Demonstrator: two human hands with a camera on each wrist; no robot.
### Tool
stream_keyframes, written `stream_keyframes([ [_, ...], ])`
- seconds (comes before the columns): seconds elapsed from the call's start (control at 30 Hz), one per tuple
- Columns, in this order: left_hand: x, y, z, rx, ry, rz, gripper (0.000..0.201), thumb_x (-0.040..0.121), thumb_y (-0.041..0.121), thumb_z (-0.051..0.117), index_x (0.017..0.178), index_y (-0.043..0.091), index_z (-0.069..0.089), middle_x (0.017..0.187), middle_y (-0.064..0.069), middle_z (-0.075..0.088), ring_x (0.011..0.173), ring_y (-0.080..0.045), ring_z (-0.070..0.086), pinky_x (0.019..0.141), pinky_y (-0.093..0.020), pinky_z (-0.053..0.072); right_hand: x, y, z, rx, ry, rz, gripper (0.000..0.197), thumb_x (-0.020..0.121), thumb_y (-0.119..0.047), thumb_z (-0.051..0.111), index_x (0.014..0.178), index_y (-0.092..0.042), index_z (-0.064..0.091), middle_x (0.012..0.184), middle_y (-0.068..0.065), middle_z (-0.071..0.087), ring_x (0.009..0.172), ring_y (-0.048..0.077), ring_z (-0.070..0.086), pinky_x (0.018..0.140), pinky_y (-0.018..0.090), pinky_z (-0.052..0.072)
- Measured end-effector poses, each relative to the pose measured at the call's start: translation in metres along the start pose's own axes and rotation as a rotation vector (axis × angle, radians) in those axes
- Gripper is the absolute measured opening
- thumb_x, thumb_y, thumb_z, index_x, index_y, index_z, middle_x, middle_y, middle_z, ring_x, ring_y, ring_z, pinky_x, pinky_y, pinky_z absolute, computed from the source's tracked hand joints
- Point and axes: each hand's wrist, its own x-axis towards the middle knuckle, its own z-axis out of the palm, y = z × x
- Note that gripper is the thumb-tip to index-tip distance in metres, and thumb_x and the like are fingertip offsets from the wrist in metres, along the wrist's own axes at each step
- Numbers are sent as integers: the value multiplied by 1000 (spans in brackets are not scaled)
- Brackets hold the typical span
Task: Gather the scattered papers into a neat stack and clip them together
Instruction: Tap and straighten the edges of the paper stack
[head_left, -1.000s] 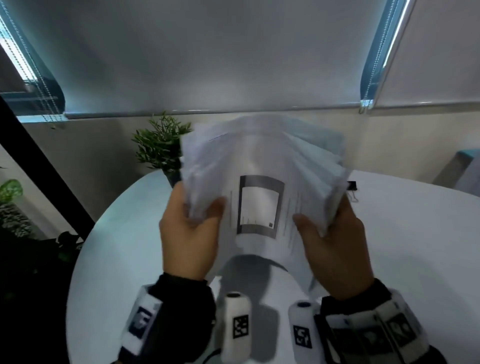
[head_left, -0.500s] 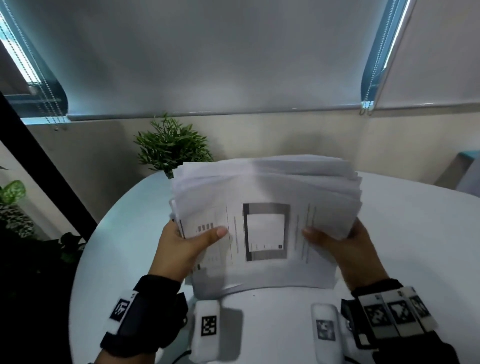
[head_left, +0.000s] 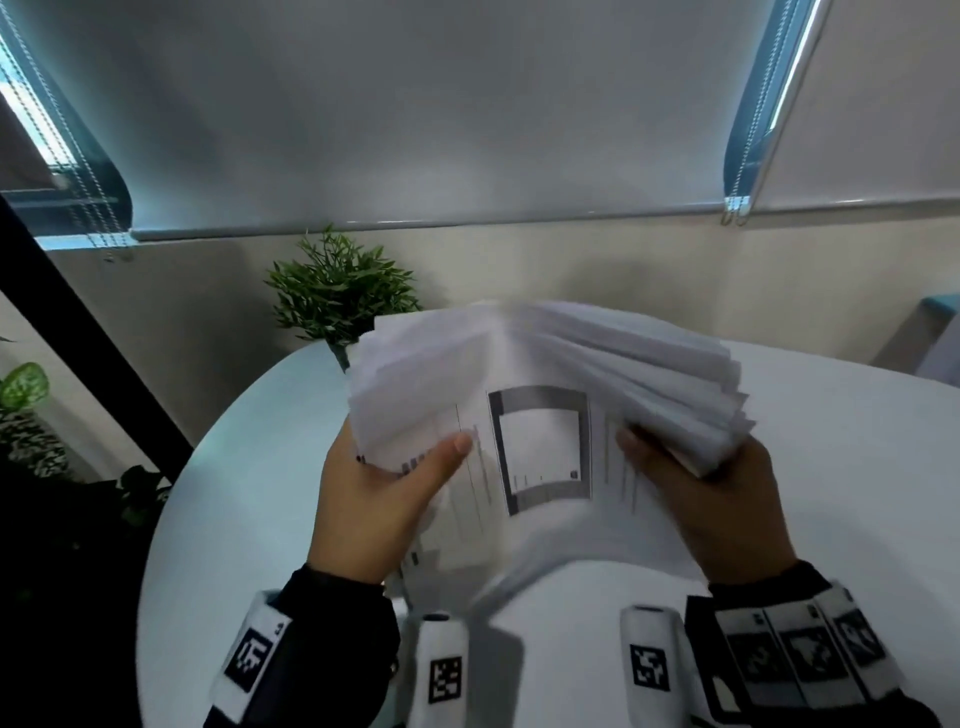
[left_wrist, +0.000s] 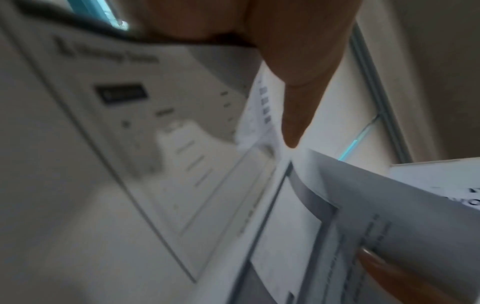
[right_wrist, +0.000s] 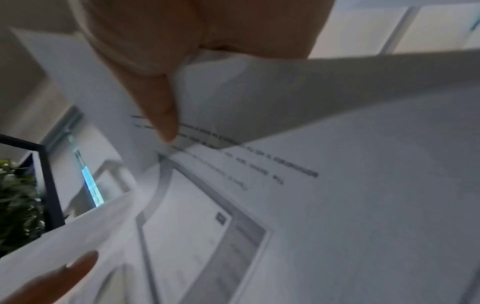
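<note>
A thick stack of white printed papers is held up over the round white table, its upper edges fanned apart. The front sheet carries a dark-framed rectangle. My left hand grips the stack's left side with the thumb on the front sheet. My right hand grips the right side the same way. In the left wrist view the left thumb lies on the papers. The right wrist view shows the right thumb pressing the sheets. No clip is in view.
A small green potted plant stands at the table's far left edge, just behind the papers. Closed roller blinds cover the windows behind. A dark post and more plants stand at the left, off the table.
Half a second ago the sheets stood squared with level tops; now the stack is lifted slightly and its upper edges have fanned apart, as they were one second ago. Both hands keep their grip.
</note>
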Motion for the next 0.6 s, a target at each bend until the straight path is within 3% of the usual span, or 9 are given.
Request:
stream_keyframes([
  [0.07, 3, -2, -7, -59, -25, -2, 52, 61, 28, 87, 108, 24, 65, 98, 12, 73, 89, -3, 68, 69, -16, 54, 5, 0, -8, 69, 9, 29, 38, 59, -28, 78, 95, -25, 67, 88, -21, 73, 86, -3, 67, 71, 13, 51],
  [0.17, 8, -14, -18, -110, -80, -102, 87, 40, 48, 91, 115, 14, 64, 106, 1, 73, 98, -13, 69, 73, -19, 55, 8, 11, -15, 87, -86, 152, 82, 36, -52, 90, 107, -18, 66, 101, -3, 73, 96, 12, 68, 78, 27, 55],
  [0.2, 9, -18, -18, -113, -94, -119, 80, 38, 45, 91, 109, 16, 68, 103, 0, 74, 95, -15, 70, 72, -19, 55, 7, 15, -13, 95, -92, 176, 83, 30, -54, 91, 103, -20, 70, 99, -1, 73, 95, 14, 68, 79, 28, 55],
  [0.27, 10, -17, -14, -118, -84, -103, 61, 42, 33, 88, 99, 17, 74, 96, 2, 76, 91, -15, 71, 69, -19, 54, 6, 15, -7, 110, -61, 182, 57, 33, -47, 90, 84, -29, 76, 89, -5, 75, 87, 10, 70, 72, 21, 55],
  [0.33, 15, -14, -13, -100, -45, -50, 64, 47, 28, 87, 107, 12, 70, 98, 3, 75, 91, -13, 71, 68, -18, 54, 9, 9, -6, 137, -38, 132, 36, 43, -31, 84, 79, -34, 76, 86, -8, 75, 86, 9, 70, 70, 18, 54],
  [0.43, 22, -11, -23, -147, -79, -17, 79, 52, 29, 86, 123, 10, 57, 111, -2, 70, 99, -12, 68, 74, -19, 54, 14, 2, -15, 189, -137, 120, 63, 45, -35, 90, 105, -25, 70, 103, -1, 72, 96, 13, 68, 75, 25, 56],
  [0.5, 16, -15, -27, -159, -129, -69, 81, 44, 36, 89, 116, 16, 59, 108, -2, 71, 96, -10, 68, 72, -17, 53, 7, 8, -16, 161, -163, 157, 91, 37, -43, 93, 118, -16, 61, 110, 4, 69, 102, 17, 66, 79, 29, 56],
  [0.57, 6, -17, -22, -100, -147, -109, 71, 39, 39, 92, 101, 16, 67, 95, 2, 75, 87, -9, 71, 67, -17, 53, 2, 14, -12, 170, -142, 190, 69, 37, -39, 93, 101, -24, 72, 99, -1, 74, 93, 11, 69, 75, 23, 55],
  [0.6, 6, -18, -18, -83, -120, -115, 62, 42, 31, 94, 96, 15, 69, 91, 3, 76, 84, -9, 71, 66, -18, 53, 1, 14, -8, 168, -132, 176, 50, 42, -34, 90, 90, -29, 76, 91, -5, 75, 87, 8, 69, 72, 19, 54],
])
